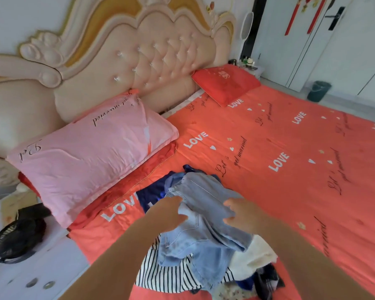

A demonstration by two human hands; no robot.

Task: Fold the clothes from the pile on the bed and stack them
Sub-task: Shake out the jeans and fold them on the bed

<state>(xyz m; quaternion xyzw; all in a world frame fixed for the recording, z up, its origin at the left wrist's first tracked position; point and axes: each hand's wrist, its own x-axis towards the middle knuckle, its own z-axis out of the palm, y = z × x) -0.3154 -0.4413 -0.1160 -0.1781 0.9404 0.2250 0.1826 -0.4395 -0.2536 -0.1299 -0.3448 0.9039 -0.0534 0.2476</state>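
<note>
You are reaching both hands into the pile of clothes (204,245) lying at the near edge of the bed (279,148). Your left hand (169,213) is pressing against the left side of the light blue jeans (204,204) on top of the pile, its fingers (180,219) curling onto the denim. Your right hand (245,215) is gripping the jeans' right side, fingers closing on a fold. Under the jeans a navy garment (149,195), a striped black-and-white piece (167,276) and a cream one (256,254) are lying bunched together. A pink pillow (91,152) is leaning at the headboard (160,61), left of the pile.
</note>
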